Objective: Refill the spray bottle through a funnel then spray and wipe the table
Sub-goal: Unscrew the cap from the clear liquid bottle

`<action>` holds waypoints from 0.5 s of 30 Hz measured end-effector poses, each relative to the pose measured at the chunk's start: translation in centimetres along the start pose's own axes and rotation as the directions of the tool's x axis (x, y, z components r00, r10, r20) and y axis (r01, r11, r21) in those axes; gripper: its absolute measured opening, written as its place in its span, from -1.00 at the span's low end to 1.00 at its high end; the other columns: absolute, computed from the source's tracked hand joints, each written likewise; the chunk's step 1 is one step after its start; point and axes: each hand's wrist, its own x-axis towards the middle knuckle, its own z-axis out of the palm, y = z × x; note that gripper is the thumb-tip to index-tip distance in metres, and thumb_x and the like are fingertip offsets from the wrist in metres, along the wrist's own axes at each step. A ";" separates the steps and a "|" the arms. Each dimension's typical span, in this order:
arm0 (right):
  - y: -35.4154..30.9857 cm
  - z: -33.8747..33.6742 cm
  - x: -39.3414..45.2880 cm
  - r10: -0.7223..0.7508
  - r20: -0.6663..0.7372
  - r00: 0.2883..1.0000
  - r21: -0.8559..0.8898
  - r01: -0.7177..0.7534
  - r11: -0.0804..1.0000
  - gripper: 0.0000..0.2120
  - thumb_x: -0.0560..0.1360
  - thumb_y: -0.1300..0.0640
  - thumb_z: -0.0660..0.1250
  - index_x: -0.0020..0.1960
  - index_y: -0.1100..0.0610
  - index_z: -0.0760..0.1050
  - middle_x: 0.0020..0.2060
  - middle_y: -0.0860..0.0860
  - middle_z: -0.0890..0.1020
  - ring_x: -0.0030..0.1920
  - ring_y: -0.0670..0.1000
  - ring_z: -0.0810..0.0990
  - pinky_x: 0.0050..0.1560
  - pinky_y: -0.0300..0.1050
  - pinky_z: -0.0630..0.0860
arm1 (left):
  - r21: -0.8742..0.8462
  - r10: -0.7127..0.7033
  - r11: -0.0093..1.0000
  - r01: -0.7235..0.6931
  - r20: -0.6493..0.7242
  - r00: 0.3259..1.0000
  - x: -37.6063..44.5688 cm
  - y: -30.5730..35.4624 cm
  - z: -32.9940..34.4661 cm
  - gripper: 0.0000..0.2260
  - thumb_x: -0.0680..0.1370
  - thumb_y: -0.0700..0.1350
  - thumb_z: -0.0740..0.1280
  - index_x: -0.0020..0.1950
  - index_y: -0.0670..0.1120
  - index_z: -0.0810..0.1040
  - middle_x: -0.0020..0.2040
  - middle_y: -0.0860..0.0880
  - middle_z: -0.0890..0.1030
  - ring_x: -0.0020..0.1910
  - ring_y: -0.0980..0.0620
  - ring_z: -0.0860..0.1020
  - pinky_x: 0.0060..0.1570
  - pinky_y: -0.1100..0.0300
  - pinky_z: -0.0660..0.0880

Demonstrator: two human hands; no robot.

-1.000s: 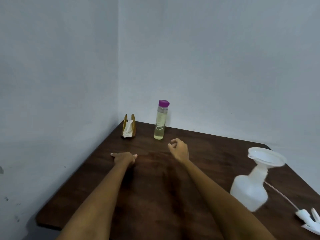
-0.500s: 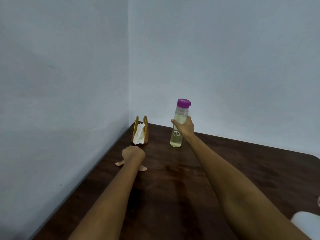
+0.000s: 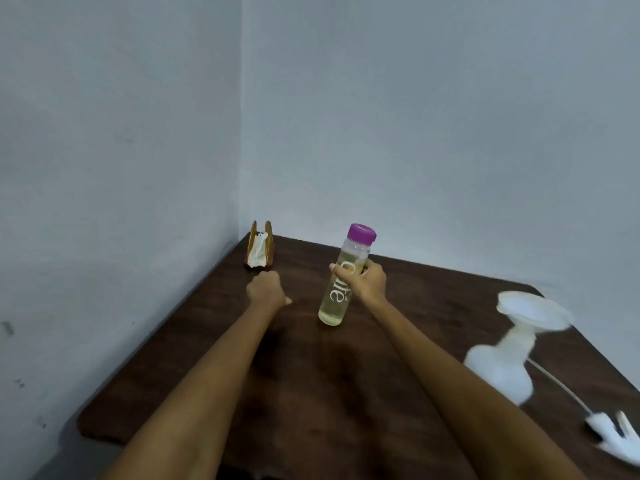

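clear bottle (image 3: 341,284) with purple cap, white vertical lettering, partly hidden, unreadable

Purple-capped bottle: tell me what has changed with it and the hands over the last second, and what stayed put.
The right hand reached to the far edge, took a grip on the purple-capped bottle and has lifted it toward the person, tilted. The left hand curled from flat fingers into a loose fist on the table. The napkin holder, the spray bottle with its funnel, and the sprayer head stayed put.

Dim, flat, bluish indoor light, no glare; soft shadows under both arms on the table (image 3: 311,393). Spray bottle (image 3: 502,365) at 4 o'clock motion-blurred. Wide-angle stretch at edges, overall soft focus.
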 end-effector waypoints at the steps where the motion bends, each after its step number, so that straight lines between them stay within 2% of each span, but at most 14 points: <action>1: 0.0 -1.0 -1.2 0.002 -0.017 1.000 -0.011 -0.002 1.000 -0.63 0.27 0.01 0.56 -0.04 0.19 0.60 -0.17 0.03 0.66 -0.14 0.01 0.66 -0.12 -0.14 0.59 | -0.099 0.051 0.994 -0.048 0.035 0.998 -1.5 0.9 -0.1 -0.46 0.40 0.06 0.49 0.27 -0.19 0.47 0.25 -0.15 0.53 0.25 -0.10 0.51 0.15 0.08 0.47; 4: -0.5 -3.7 -4.8 -0.019 -0.047 0.999 -0.032 0.018 0.999 -0.62 0.25 0.00 0.58 -0.05 0.18 0.60 -0.19 0.01 0.67 -0.19 -0.04 0.63 -0.15 -0.17 0.58 | -0.354 0.282 0.906 -0.230 0.102 0.954 -6.0 3.9 -0.3 -0.31 0.34 0.02 0.55 0.37 -0.21 0.42 0.31 -0.16 0.51 0.30 -0.09 0.48 0.25 0.09 0.43; 6: -0.6 -4.7 -6.9 -0.022 -0.057 0.998 -0.064 0.018 0.998 -0.63 0.25 -0.01 0.57 -0.05 0.16 0.60 -0.22 -0.02 0.65 -0.24 -0.10 0.61 -0.26 -0.28 0.50 | -0.452 0.367 0.842 -0.297 0.075 0.927 -8.8 5.8 0.0 -0.43 0.32 -0.04 0.56 0.26 -0.20 0.52 0.18 -0.14 0.60 0.17 -0.06 0.56 0.14 0.11 0.50; 8: -0.5 -5.2 -9.0 -0.007 -0.072 0.997 -0.075 0.002 0.997 -0.66 0.25 0.00 0.54 -0.06 0.14 0.59 -0.19 0.00 0.67 -0.22 -0.09 0.61 -0.26 -0.26 0.47 | -0.480 0.387 0.807 -0.345 -0.011 0.922 -11.0 7.2 0.6 -0.61 0.36 -0.10 0.51 0.13 -0.19 0.57 0.08 -0.15 0.64 0.08 -0.09 0.60 0.02 0.13 0.52; 11: 0.2 -5.2 -11.3 0.012 -0.073 0.997 -0.008 -0.013 1.000 -0.66 0.27 0.07 0.52 0.00 0.16 0.58 -0.10 0.06 0.69 -0.13 -0.02 0.64 -0.18 -0.23 0.49 | -0.472 0.364 0.803 -0.363 -0.092 0.927 -12.8 7.8 1.0 -0.71 0.43 -0.12 0.40 0.11 -0.19 0.57 0.08 -0.17 0.64 0.10 -0.14 0.60 0.00 0.12 0.50; 13: -0.1 -5.7 -12.1 0.043 0.021 0.999 0.037 -0.044 0.998 -0.58 0.31 0.11 0.51 0.12 0.16 0.54 0.01 0.07 0.67 -0.03 0.00 0.63 -0.09 -0.20 0.52 | -0.464 0.345 0.813 -0.351 -0.100 0.933 -13.4 7.5 0.8 -0.73 0.46 -0.14 0.39 0.13 -0.19 0.58 0.09 -0.18 0.64 0.11 -0.14 0.59 0.03 0.13 0.49; 15: -1.1 -6.6 -12.2 0.067 0.187 0.980 0.064 -0.080 0.995 -0.41 0.34 0.15 0.50 0.32 0.13 0.39 0.20 0.10 0.58 0.14 0.05 0.58 0.10 -0.11 0.55 | -0.482 0.345 0.808 -0.340 -0.081 0.935 -13.7 7.0 0.5 -0.72 0.45 -0.14 0.43 0.13 -0.20 0.59 0.08 -0.18 0.65 0.09 -0.13 0.61 0.04 0.14 0.51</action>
